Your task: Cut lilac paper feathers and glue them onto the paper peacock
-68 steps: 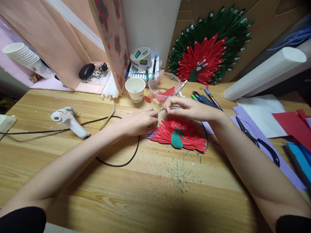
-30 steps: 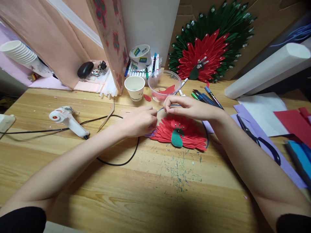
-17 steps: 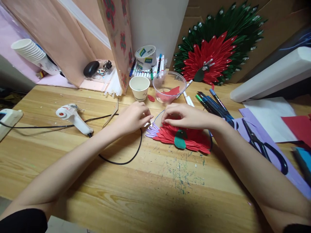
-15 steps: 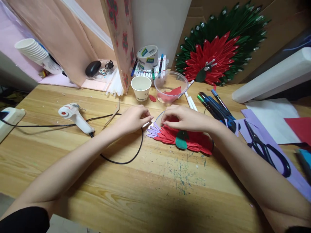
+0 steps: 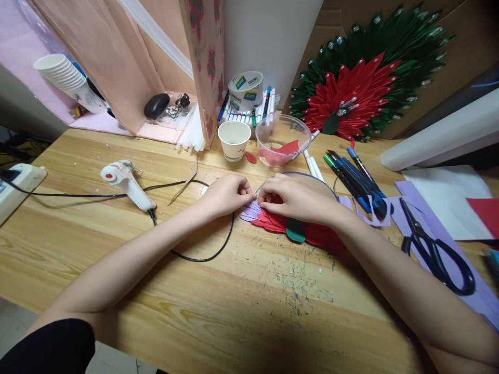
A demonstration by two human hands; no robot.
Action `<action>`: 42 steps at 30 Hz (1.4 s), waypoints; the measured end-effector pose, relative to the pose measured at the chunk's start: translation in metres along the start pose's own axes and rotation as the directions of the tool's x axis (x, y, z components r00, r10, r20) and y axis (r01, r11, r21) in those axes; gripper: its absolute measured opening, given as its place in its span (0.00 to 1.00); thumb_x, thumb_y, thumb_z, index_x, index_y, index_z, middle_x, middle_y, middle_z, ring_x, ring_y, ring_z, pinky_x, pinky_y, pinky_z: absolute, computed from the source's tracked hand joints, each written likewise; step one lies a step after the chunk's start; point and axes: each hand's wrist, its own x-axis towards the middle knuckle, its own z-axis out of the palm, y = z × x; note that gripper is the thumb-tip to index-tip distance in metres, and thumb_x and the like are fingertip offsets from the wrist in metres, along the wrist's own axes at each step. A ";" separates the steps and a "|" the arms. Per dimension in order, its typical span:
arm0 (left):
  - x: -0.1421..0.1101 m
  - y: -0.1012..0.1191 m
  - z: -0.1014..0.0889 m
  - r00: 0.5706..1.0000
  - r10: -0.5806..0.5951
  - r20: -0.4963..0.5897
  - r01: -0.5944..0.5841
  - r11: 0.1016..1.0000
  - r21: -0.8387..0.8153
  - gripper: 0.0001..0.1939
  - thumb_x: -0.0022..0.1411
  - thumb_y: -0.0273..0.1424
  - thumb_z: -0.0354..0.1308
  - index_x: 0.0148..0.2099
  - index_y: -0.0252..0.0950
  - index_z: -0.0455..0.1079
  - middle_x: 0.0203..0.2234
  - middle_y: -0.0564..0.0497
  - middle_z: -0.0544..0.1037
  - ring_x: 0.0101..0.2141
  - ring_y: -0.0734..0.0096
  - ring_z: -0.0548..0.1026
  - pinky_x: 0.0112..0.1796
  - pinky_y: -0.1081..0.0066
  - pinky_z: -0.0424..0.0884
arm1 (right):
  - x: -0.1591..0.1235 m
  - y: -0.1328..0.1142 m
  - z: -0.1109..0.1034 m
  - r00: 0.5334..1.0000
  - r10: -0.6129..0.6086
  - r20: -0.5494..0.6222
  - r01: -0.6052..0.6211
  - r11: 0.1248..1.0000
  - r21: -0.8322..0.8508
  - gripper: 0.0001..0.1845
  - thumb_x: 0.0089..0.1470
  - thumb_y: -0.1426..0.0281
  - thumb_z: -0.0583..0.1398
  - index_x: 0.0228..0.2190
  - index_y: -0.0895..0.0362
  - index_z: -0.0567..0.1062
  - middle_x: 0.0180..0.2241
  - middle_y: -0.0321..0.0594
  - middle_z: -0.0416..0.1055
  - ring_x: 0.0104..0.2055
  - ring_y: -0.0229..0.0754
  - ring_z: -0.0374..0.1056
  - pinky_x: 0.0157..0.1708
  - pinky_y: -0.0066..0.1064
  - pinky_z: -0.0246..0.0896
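A paper craft piece of layered red petals (image 5: 268, 222) lies on the table, with a green oval (image 5: 295, 230) at its front and purple paper petals (image 5: 250, 212) along its left end. Brown cardboard with a blue outline (image 5: 307, 182) shows behind it. My left hand (image 5: 229, 195) is closed in a pinch at the tips of the purple petals, seemingly on one of them. Just right of it, my right hand (image 5: 292, 197) rests over the red petals, thumb and forefinger pinched beside the purple ones. What those fingers hold is hidden.
A white glue gun (image 5: 128, 184) lies left, its black cord (image 5: 218, 252) looping near my left forearm. Behind stand a paper cup (image 5: 234, 143) and a clear bowl (image 5: 268, 156). Black scissors (image 5: 432, 249) and pens (image 5: 346, 174) lie right. A red and green petal fan (image 5: 351, 98) leans behind.
My left fingertips have moved right to the purple petals, close to my right fingertips. My right hand has closed into a tighter pinch. The whole view has shifted slightly.
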 end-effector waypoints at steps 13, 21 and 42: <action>-0.005 -0.003 0.002 1.000 0.003 0.011 -0.002 0.997 -0.071 0.11 0.55 0.37 0.54 0.30 0.34 0.71 0.23 0.51 0.75 0.24 0.74 0.69 0.24 0.75 0.58 | -0.001 -0.007 -0.006 0.999 0.037 -0.020 -0.038 0.999 -0.032 0.04 0.51 0.72 0.56 0.28 0.57 0.71 0.30 0.40 0.71 0.33 0.41 0.62 0.34 0.30 0.54; -0.004 -0.005 0.005 0.999 0.013 -0.033 -0.013 1.000 -0.019 0.13 0.55 0.39 0.54 0.29 0.34 0.70 0.22 0.52 0.74 0.23 0.74 0.67 0.23 0.75 0.56 | 0.000 -0.010 0.002 0.999 0.049 -0.004 -0.049 0.998 -0.026 0.04 0.50 0.73 0.56 0.27 0.58 0.72 0.28 0.40 0.71 0.32 0.41 0.63 0.35 0.31 0.54; -0.006 -0.003 0.004 1.000 0.010 -0.018 -0.010 1.000 0.001 0.11 0.55 0.36 0.53 0.28 0.35 0.70 0.23 0.52 0.75 0.24 0.73 0.69 0.24 0.74 0.57 | 0.005 -0.024 0.013 0.970 0.234 -0.058 -0.241 0.955 -0.171 0.04 0.45 0.73 0.55 0.23 0.57 0.71 0.24 0.42 0.70 0.31 0.43 0.62 0.30 0.31 0.53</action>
